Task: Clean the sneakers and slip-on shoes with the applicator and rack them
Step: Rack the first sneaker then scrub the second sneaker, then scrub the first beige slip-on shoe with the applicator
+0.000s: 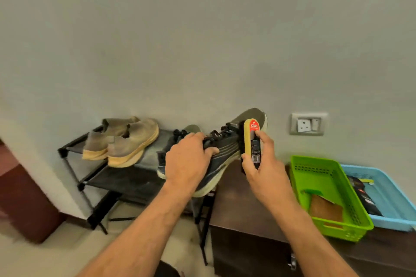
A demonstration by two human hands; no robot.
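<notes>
Left hand (188,157): grips dark sneaker (225,153), held aloft beside rack (126,177).
Right hand (262,164): grasps applicator (252,141), against sneaker's side.
Risk: one-handed hold; hard strokes could twist sneaker loose.

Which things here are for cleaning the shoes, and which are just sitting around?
For the job:
brush, held in the right hand
dark sneaker, held in the left hand
other sneaker, on the rack
tan slip-ons, on the rack's top shelf

Just lying about:
green basket
blue basket
wall socket
</notes>
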